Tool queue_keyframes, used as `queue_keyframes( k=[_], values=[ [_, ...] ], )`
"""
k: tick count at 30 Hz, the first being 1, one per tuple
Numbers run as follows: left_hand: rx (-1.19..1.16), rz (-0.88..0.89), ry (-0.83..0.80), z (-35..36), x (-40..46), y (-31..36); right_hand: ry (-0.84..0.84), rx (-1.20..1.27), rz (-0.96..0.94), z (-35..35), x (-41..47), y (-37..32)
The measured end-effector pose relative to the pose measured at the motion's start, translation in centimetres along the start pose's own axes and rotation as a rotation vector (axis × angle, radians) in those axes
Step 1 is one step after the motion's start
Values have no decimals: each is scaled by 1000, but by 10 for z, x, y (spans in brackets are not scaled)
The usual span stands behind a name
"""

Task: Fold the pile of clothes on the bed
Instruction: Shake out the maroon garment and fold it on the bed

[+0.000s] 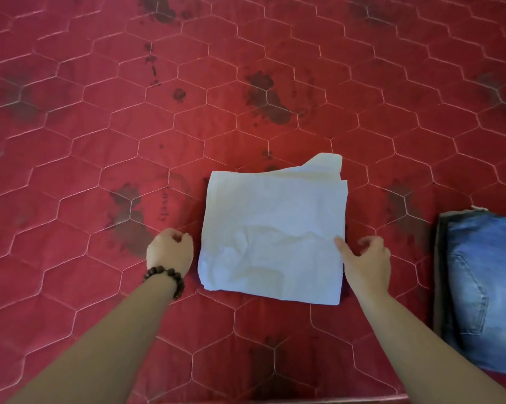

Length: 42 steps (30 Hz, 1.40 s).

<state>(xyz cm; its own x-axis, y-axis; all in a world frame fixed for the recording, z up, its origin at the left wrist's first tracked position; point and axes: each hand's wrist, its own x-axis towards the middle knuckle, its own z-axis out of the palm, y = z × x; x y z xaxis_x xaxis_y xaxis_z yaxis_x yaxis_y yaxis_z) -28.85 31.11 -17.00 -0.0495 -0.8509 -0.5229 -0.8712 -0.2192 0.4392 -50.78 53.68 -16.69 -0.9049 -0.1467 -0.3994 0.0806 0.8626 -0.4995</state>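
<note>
White cloth garment folded into a rough square (272, 234) lies flat on the red quilted mattress with hexagon stitching (246, 83), near the front edge, between the two hands. Its top right corner sticks out past the fold lines, layers not quite aligned there, some wrinkles across the lower half. Folded blue denim jeans (482, 290) sit on the mattress to the right, well apart from the white piece, back pocket showing, with a darker layer under or beside the left edge; cannot tell if that is a separate garment. Left hand (170, 250), wooden bead bracelet (167, 278) on the wrist, is just beside the white square's left edge, fingers curled under into a loose fist, holding nothing visible. Right hand (365, 263) is at the right edge, thumb extended and touching or just over the cloth's edge, other fingers loosely bent, not pinching anything as far as visible. Progress judgement: at least two items look folded, white one appears finished or needing one tidy-up of the corner. No unfolded pile is in view, so what remains cannot be told.
</note>
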Motion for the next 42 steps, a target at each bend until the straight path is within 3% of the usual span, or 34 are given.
queue_keyframes(
  k=[2, 4, 6, 11, 13, 16, 19, 25, 29, 34, 39, 42],
  values=[
    [-64, -57, -89, -7, -12, -11, 14, -38, -77, -4, -10, 8],
    [-150, -171, -319, -11, -27, -20, -83, -55, -95, -4, -23, 19],
    [-160, -196, -445, -11, -38, -28, -177, -60, -61, 0, -36, 33],
    [-320, -146, -427, 1, -60, -47, -289, 218, 173, 10, -63, 54],
    [-315, -117, -335, 11, -67, -52, -275, 346, 236, 13, -68, 56],
    [-302, -59, -150, 22, -72, -52, -217, 446, 258, 12, -70, 54],
    [-263, 8, -84, 23, -70, -50, -200, 471, 226, 8, -68, 53],
    [-311, 99, -158, 10, -59, -56, -142, 443, 155, 3, -61, 49],
    [-359, 12, -186, 10, -57, -56, -175, 372, 187, 10, -67, 53],
    [-449, -52, -85, 6, -58, -55, -172, 348, 163, -2, -64, 47],
    [-460, -65, -302, 9, -59, -61, -305, 408, 242, -1, -64, 48],
    [-394, -9, -263, 11, -59, -59, -340, 423, 241, 3, -66, 48]
  ],
)
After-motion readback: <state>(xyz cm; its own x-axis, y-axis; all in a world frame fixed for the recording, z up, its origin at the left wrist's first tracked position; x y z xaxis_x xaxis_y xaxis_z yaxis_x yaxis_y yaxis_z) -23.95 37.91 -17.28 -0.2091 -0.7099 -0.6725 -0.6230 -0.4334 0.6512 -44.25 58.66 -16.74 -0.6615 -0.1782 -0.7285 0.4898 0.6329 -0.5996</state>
